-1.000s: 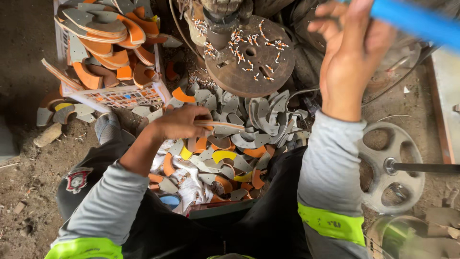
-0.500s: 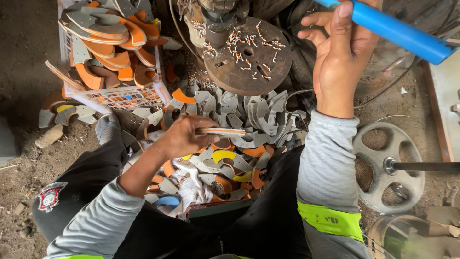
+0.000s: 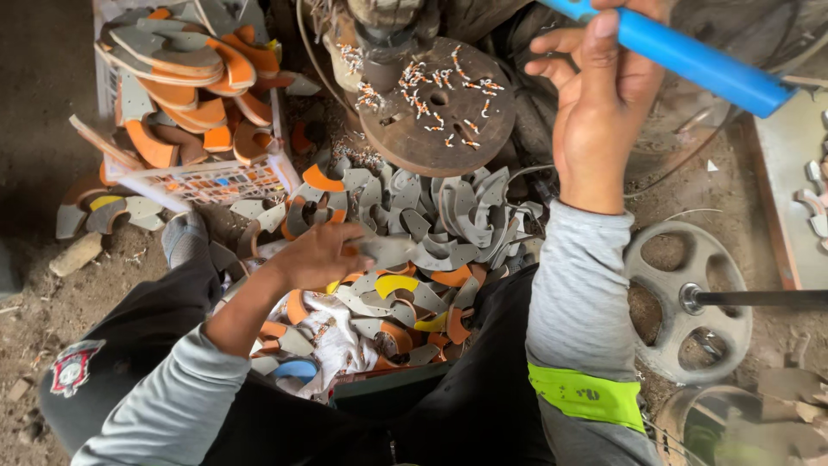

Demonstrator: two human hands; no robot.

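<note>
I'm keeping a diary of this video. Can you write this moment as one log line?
left hand: holds grey curved piece over piece pile | right hand: raised, grips blue handle | crate: heaped with pieces

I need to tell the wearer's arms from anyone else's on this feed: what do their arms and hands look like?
Both arms wear light grey long sleeves. The right sleeve has a bright yellow-green band near the upper arm, with a small dark marking on it. The left sleeve is pushed up, baring the forearm. The left hand and right hand are bare: no gloves, and no rings or watch that I can see.
</note>
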